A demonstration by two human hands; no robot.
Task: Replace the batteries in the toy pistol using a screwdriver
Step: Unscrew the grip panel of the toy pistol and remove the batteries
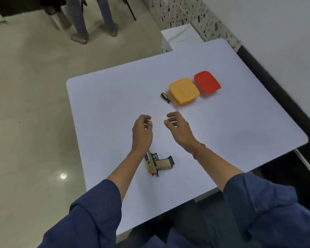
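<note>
At far left lies a glossy beige floor (25, 104), and on it, at the top, stand another person's legs (95, 20); the white table (106, 104) fills the middle; over it the left hand (141, 129) hovers with fingers loosely curled, holding nothing; beneath that wrist lies the toy pistol (157, 162), flat on the table near the front edge, yellow-patterned, its grip pointing right with a dark base, its barrel partly hidden by the forearm; just right of the left hand, apart from it, the right hand (177, 126) hangs likewise loosely curled and empty, a reddish thread bracelet (198, 150) on its wrist; beyond its fingers lies the screwdriver (166, 98), black-and-yellow handle away, thin shaft slanting toward the hand; just beside the handle sits a closed yellow-orange plastic box (183, 91); right of it, close by, a red plastic box (207, 82); both forearms emerge from dark blue sleeves (258, 203).
</note>
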